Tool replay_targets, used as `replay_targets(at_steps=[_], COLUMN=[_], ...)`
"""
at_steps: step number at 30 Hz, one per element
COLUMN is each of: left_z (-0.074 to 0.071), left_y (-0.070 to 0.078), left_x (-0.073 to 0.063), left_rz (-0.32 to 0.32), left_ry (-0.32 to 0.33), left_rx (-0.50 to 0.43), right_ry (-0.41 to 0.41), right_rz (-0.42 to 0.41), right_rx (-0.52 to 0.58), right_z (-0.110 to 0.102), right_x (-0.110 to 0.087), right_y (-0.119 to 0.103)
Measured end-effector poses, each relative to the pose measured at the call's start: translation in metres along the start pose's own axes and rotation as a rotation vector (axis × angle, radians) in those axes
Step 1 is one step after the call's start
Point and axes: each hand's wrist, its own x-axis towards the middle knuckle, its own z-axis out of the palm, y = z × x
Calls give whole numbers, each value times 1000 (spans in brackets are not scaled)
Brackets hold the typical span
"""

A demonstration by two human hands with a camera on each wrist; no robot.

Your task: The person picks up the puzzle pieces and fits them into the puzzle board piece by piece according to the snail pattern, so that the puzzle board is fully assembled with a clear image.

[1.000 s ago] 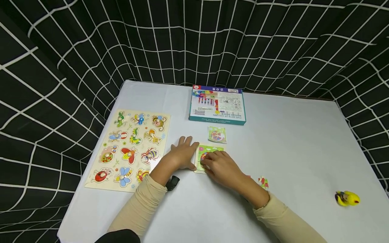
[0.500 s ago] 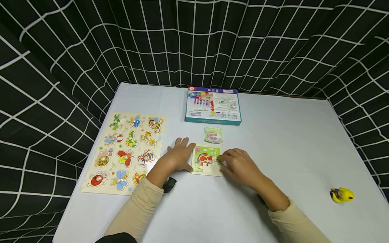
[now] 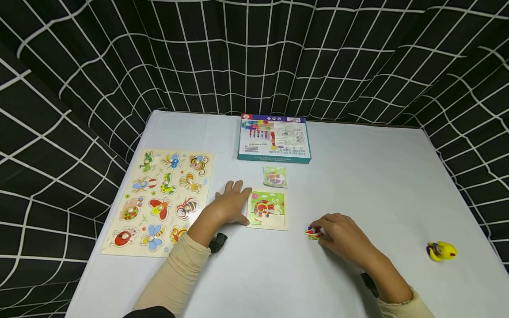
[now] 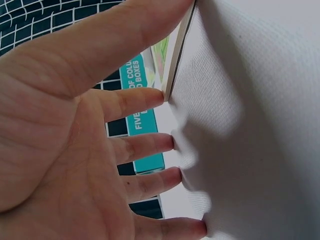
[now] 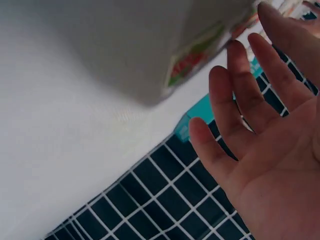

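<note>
A small wooden jigsaw board with a snail picture lies before me, its lower right part showing bare wood. My left hand rests along its left edge with fingers spread; in the left wrist view the thumb and index finger touch the board's side. Farther right, my right hand is over loose puzzle pieces, striped red and blue with some green. In the right wrist view, thumb and fingers stand apart around the pieces, fingertips touching or very close; the palm hides part of them in the head view.
Behind the board lies a small picture card, then a teal-edged box. A large insect peg puzzle occupies the left side. At the far right sits a yellow toy duck. Black grid cloth hangs behind the table.
My right hand has left the board and moved right to the loose pieces. A piece showing the snail's head now lies in the board. My left hand keeps its place at the edge.
</note>
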Motion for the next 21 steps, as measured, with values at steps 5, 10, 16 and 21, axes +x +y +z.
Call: replay_targets(at_steps=[5, 10, 16, 21], left_z=[0, -2, -2, -1], left_y=[0, -1, -1, -1], left_x=[-1, -1, -2, -1], left_rz=[-3, -10, -11, -4], left_ry=[-16, -9, -5, 0], left_rx=[-3, 1, 1, 3], right_ry=[22, 79, 128, 138], right_rz=[-34, -93, -228, -252], right_rx=[-21, -46, -45, -44], right_z=[5, 4, 14, 21], right_x=[4, 26, 62, 75], right_y=[-2, -20, -51, -62])
